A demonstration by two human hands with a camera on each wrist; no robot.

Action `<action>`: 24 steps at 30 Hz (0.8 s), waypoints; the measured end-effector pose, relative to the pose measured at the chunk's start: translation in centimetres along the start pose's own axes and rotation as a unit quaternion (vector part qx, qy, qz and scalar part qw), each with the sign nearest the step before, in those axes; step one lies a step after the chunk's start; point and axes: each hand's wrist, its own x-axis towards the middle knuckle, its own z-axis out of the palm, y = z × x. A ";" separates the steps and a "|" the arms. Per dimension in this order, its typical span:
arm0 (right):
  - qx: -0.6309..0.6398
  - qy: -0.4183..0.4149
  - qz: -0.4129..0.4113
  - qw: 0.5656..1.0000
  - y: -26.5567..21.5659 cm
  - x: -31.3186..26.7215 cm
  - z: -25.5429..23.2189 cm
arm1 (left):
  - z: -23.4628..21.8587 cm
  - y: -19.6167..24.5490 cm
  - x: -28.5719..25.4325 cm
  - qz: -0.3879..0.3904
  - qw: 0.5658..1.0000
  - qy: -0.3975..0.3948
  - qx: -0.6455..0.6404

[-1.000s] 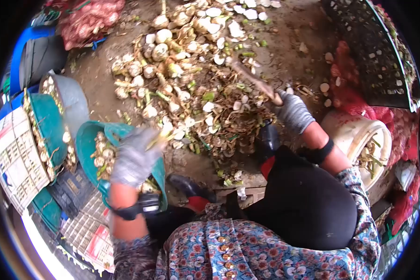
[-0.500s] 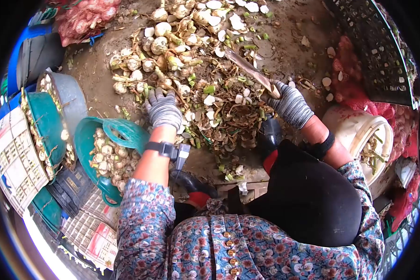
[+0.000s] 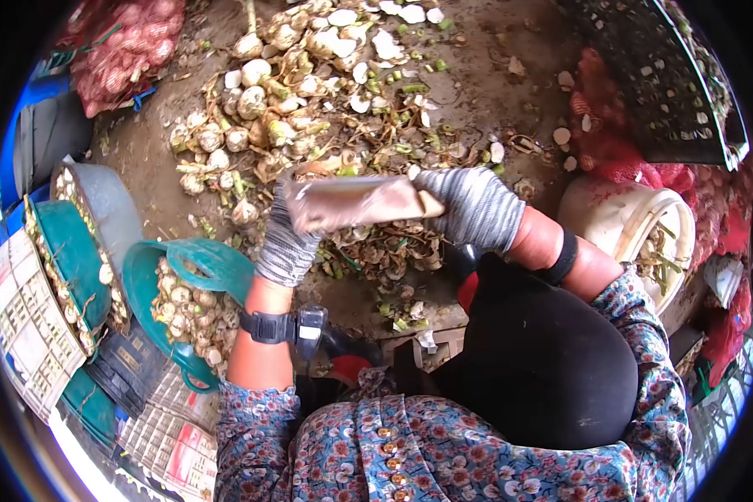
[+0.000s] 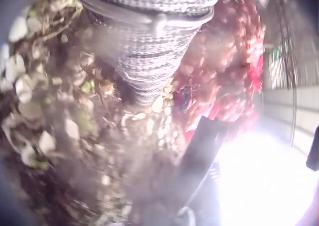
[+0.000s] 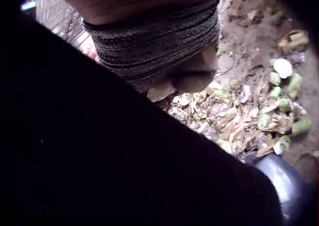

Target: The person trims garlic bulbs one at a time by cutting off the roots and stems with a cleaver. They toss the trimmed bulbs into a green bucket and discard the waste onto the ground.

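Note:
In the head view my gloved right hand (image 3: 477, 205) grips a broad-bladed knife (image 3: 351, 202) near its light handle. The blade is blurred and points left, crossing in front of my gloved left hand (image 3: 289, 243). That blade hides most of the left fingers, so I cannot tell what they hold. Beyond both hands, garlic bulbs (image 3: 251, 102) with stalks lie heaped on the ground. The left wrist view has the left glove (image 4: 149, 51) blurred above scattered peelings. In the right wrist view, the right glove (image 5: 159, 41) shows partly behind a black knee (image 5: 124, 151).
A green basin (image 3: 142, 276) of trimmed bulbs stands at the left, with more tubs and a white crate (image 3: 38, 289) behind it. On the right are a white bucket (image 3: 581, 213), red mesh sacks (image 3: 598, 125) and a black crate (image 3: 644, 84). Leafy trimmings (image 5: 239, 121) cover the ground.
The left hand first moved from over the basin out to the bulb pile, then came back toward the body. The right hand has moved left, bringing the knife blade across to the left hand.

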 end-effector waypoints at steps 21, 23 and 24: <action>-0.060 -0.020 -0.012 0.998 2.7 0.0 2.1 | 4.4 3.8 -1.2 0.137 0.989 -0.039 0.050; -0.073 -0.015 -0.027 0.997 3.3 -0.1 2.4 | 4.0 6.2 -0.7 0.163 0.984 0.010 0.074; -0.053 -0.041 0.046 0.997 3.5 -0.2 1.9 | 4.2 8.0 -0.8 0.071 0.997 0.026 0.001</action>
